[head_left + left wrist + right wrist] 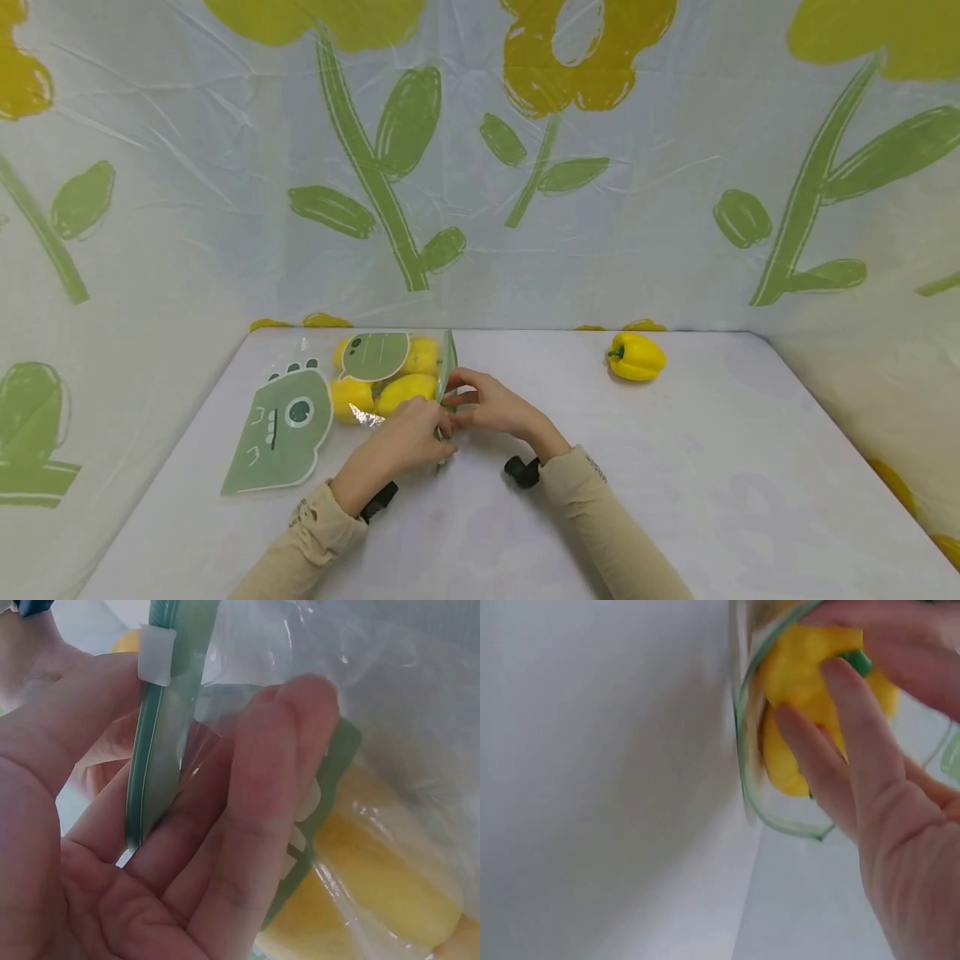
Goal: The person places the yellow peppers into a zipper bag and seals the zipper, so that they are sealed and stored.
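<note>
A clear zip bag (372, 357) with a green cartoon print holds several yellow bell peppers (407, 392). Its green-rimmed mouth faces right. At the lower part of that mouth is my left hand (414, 433), thumb against the white slider (156, 656) and fingers curled round the zip edge (137, 776). From the right, my right hand (498, 406) reaches to the mouth. In the right wrist view its fairly straight fingers (866, 735) lie across the opening in front of the peppers (791, 667). Whether they touch the peppers is unclear.
One more yellow bell pepper (637, 357) lies at the back right of the white table (705, 500). A flat green bag with a cartoon face (288, 433) lies left of my left hand. A flower-printed curtain (465, 192) stands behind the table.
</note>
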Demonstrator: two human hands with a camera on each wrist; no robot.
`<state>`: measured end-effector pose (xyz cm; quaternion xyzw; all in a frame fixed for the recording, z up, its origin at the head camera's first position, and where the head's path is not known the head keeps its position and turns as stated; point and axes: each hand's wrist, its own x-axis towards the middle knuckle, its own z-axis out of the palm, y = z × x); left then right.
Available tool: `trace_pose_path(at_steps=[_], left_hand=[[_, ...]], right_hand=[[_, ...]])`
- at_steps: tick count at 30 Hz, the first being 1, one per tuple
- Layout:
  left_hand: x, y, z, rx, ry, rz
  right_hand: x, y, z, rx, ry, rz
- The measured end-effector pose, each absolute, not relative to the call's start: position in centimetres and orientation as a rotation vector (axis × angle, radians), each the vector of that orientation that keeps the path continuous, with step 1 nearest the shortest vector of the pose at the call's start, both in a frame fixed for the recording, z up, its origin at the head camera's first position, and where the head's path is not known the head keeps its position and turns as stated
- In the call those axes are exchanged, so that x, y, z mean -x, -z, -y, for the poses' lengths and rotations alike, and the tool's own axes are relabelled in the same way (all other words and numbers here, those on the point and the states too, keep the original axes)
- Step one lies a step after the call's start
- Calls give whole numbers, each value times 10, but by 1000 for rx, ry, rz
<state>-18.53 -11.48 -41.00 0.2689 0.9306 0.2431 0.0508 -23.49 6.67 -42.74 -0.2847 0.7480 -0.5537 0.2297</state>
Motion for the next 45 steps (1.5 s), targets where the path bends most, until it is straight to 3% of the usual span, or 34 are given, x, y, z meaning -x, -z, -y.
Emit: trace_pose_path(at_steps=[6, 12, 18, 24, 32, 45], left_hand=[[185, 409, 114, -751, -740, -2805], [183, 409, 114, -725, -752, -2812], [182, 409, 115, -756, -776, -2817], [182, 409, 115, -742, -759, -2814], [184, 411, 115, -746, -749, -2817], [184, 408, 115, -752, -767, -2798]], right_hand=[[244, 417, -88, 818, 1542, -2024], [257, 400, -132, 803, 1592, -2460], [266, 392, -197, 477, 1402, -3053], [269, 398, -242, 208, 1234, -3108], [269, 415, -262, 32, 996, -3011], [267, 418, -274, 28, 952, -2934]])
